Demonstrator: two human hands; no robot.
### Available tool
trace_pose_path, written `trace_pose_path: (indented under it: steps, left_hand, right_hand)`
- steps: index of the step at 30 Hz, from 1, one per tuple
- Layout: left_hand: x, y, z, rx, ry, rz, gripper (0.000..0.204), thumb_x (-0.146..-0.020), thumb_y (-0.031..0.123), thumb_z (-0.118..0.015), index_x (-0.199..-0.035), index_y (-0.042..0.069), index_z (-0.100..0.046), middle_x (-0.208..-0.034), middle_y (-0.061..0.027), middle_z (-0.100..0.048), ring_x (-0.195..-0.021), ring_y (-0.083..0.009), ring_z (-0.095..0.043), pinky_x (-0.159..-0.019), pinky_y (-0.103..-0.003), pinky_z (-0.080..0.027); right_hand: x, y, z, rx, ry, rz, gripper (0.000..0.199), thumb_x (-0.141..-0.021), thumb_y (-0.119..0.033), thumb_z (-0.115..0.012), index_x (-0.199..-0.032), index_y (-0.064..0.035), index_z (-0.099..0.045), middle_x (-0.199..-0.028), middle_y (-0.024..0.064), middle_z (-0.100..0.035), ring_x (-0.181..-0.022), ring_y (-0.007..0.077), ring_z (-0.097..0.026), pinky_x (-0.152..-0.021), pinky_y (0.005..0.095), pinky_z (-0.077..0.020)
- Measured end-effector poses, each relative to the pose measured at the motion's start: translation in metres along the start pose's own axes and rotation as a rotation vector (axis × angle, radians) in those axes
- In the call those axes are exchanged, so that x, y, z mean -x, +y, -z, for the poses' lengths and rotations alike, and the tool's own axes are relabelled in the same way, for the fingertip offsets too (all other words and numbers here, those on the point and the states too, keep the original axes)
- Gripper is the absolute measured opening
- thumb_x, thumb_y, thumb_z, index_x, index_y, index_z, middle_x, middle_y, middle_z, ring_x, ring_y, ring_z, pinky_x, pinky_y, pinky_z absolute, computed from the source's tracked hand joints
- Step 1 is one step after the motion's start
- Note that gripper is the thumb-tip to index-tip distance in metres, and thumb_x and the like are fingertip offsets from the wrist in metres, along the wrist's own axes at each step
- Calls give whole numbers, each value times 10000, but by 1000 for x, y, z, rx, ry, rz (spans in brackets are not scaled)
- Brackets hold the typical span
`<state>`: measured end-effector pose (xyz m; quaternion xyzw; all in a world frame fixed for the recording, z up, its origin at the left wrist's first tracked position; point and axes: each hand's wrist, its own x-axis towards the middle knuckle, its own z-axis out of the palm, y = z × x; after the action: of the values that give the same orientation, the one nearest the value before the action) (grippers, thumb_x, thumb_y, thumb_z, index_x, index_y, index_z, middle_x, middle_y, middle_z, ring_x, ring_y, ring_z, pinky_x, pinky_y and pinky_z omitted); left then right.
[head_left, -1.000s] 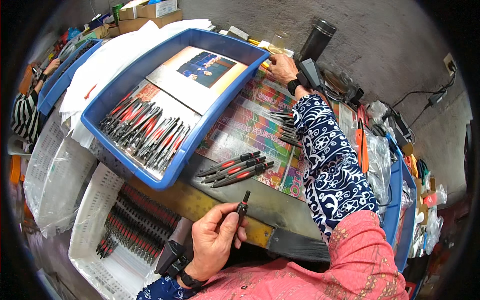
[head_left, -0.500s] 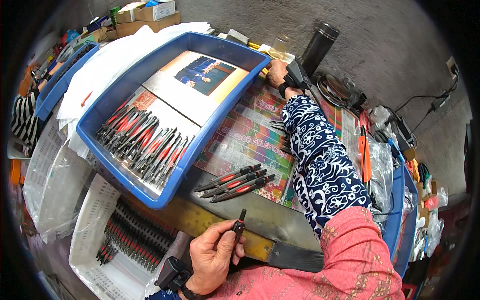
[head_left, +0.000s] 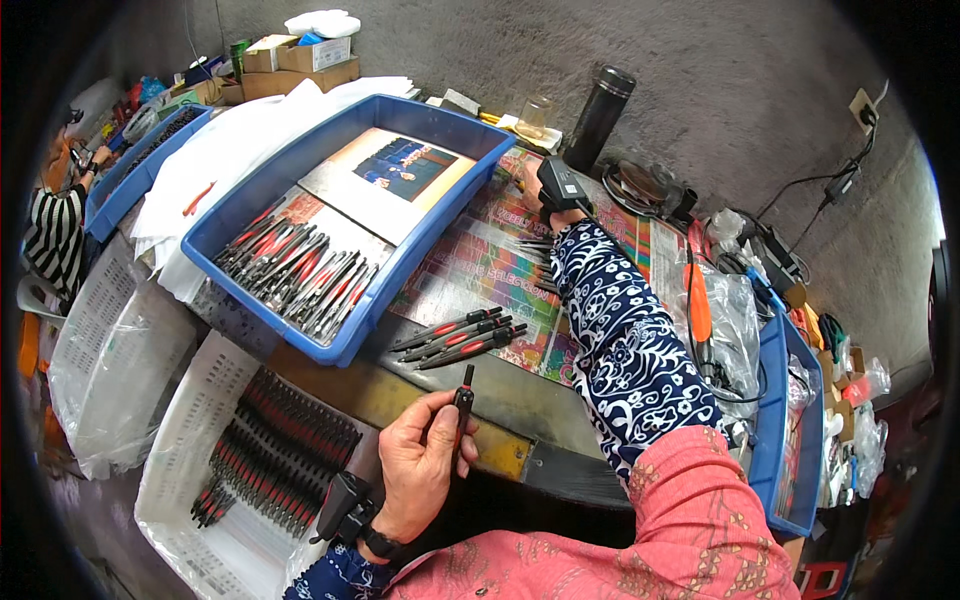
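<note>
My left hand (head_left: pixel 418 460) is closed around a black pen (head_left: pixel 463 400), which it holds upright, thumb along the barrel, in front of the table's near edge. Just beyond lie several black-and-red pens (head_left: pixel 460 340) in a loose group on the table. My right hand (head_left: pixel 532 180) is stretched out to the far side, beside the right corner of a blue tray (head_left: pixel 345 350). Its fingers are largely hidden by the wrist and the black device strapped there, so I cannot see what they touch. More dark slim parts (head_left: pixel 537 245) lie partly behind my right forearm.
Pens (head_left: pixel 325 270) and a picture card (head_left: pixel 405 170) lie in the tray. Rows of pens fill part of a white crate (head_left: pixel 170 480) at lower left. A black flask (head_left: pixel 600 118) and a glass (head_left: pixel 535 112) stand at the back. Another person's striped sleeve (head_left: pixel 57 235) shows at far left.
The view has shifted. My left hand has lifted the pen closer to the pens on the table. My right hand has drawn back slightly from the tray's far corner, and its wrist has turned.
</note>
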<state>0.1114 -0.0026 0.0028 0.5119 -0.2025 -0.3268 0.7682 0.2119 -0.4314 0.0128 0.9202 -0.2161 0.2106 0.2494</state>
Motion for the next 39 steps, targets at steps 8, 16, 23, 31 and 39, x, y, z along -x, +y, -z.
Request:
trace_pose_path:
  steps: [8, 16, 23, 31, 39]
  left_hand:
    - [8, 3, 5, 150, -28, 37, 241, -972, 184, -481, -1092, -14, -548, -803, -79, -615, -578, -87, -548, -459, -204, -413]
    - [34, 9, 16, 400, -50, 142, 236, -967, 162, -491, -1126, -3, -546, -819, -105, -632, -594, -116, -589, -437, -206, -436]
    - [49, 5, 13, 373, -59, 112, 226, -962, 139, -500, -1134, 2, -549, -828, -101, -641, -603, -100, -590, -431, -188, -405]
    - [58, 7, 1, 202, -80, 33, 239, -950, 128, -525, -1147, -2, -562, -835, -78, -639, -614, -79, -577, -448, -176, -409]
    - [62, 6, -7, 108, -90, -19, 198, -947, 117, -529, -1090, -9, -583, -833, -64, -643, -615, -70, -574, -453, -168, -415]
  right_hand:
    - [21, -5, 127, -381, -194, 108, 316, -839, -286, -551, -936, 12, -590, -779, 193, -611, -711, 288, -619, -603, 375, -481]
    - [169, -72, 290, -699, 1, 252, 191, -859, -157, -561, -931, 18, -536, -788, 207, -573, -725, 393, -564, -633, 429, -438]
    - [267, -112, 327, -946, -256, 78, 244, -821, -39, -576, -1052, 39, -592, -851, 187, -629, -716, 306, -636, -650, 330, -491]
    - [309, -112, 317, -1088, -285, -116, 257, -794, -61, -619, -1042, 4, -589, -852, 172, -632, -691, 318, -634, -592, 351, -506]
    - [320, -110, 315, -1158, -234, -133, 238, -816, -39, -565, -1034, 54, -593, -819, 161, -622, -667, 247, -626, -645, 281, -487]
